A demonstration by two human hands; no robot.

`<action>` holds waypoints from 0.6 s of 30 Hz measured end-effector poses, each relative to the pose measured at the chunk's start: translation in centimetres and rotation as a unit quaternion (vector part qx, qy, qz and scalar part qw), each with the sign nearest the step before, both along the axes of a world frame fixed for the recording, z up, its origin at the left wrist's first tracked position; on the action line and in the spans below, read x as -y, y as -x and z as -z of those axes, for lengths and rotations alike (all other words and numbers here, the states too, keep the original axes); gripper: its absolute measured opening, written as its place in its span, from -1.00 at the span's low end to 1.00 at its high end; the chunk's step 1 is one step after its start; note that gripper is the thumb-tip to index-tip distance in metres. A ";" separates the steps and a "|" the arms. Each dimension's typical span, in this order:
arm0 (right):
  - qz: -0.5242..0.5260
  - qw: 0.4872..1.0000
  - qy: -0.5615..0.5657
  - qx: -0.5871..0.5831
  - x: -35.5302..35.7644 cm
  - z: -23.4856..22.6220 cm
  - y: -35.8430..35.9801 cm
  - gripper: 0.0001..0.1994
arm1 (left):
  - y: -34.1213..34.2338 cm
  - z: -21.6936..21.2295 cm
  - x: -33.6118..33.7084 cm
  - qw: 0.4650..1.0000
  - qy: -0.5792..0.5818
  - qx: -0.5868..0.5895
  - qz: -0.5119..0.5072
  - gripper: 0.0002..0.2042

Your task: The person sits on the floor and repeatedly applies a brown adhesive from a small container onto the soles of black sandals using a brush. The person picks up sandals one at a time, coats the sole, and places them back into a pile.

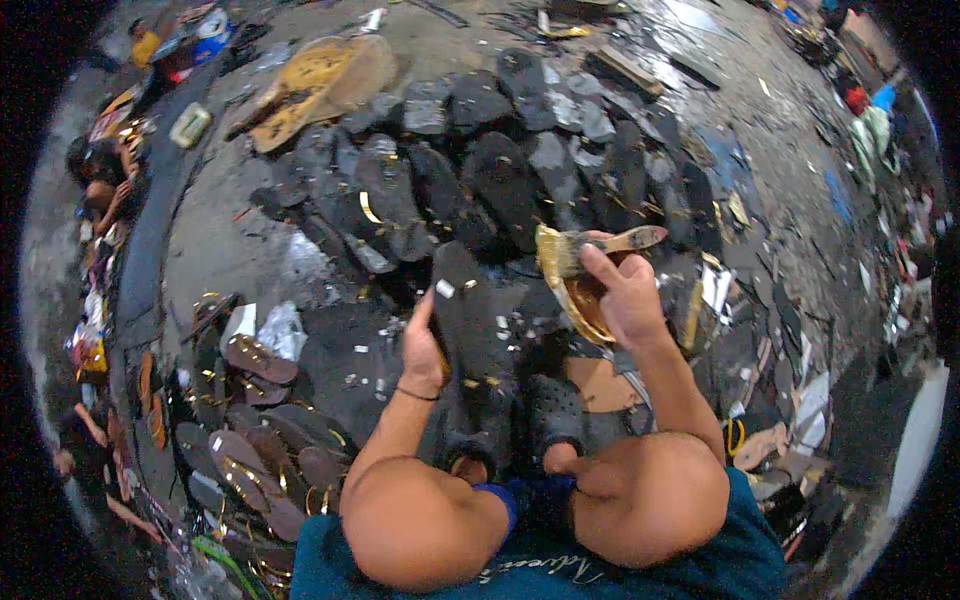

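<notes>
My left hand (424,352) is closed along the left edge of a long dark shoe sole (461,310), which points away from me. A small white tag lies near the top of the sole. In my right hand (630,295) is a brush (637,239) with a short wooden handle, pinched by thumb and fingers. Its pale bristles dip toward a glue container (578,315) whose rim is crusted yellow. My right hand partly hides the container, so I cannot tell whether it touches it.
Rows of dark soles (500,178) lie just beyond my hands. Several brown sandals (255,480) are heaped at lower left. A yellow-stained board (325,85) rests at the far left. Scraps cover the ground on the right. Other people (105,190) are at the left edge.
</notes>
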State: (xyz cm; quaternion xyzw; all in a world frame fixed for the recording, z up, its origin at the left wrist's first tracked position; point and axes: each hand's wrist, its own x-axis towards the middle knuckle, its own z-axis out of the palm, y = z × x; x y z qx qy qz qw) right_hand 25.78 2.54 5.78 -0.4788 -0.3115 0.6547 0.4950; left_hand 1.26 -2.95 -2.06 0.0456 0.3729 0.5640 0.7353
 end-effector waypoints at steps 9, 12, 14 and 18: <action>-0.074 0.890 -0.335 0.299 -1.4 3.0 6.7 -0.84 | -1.2 -1.4 -0.7 0.998 -0.044 -0.014 -0.049 -0.59; -0.178 0.904 -0.319 0.223 1.6 2.0 7.9 -0.84 | -0.1 0.4 -0.2 0.997 -0.065 -0.038 -0.030 -0.59; -0.046 0.864 -0.438 0.242 -1.3 1.9 8.0 -0.82 | -3.8 -2.3 0.1 0.981 -0.023 -0.165 -0.098 -0.59; -0.096 0.880 -0.385 0.260 1.9 1.9 7.3 -0.85 | -1.4 -2.6 -0.7 0.993 -0.052 -0.055 -0.095 -0.60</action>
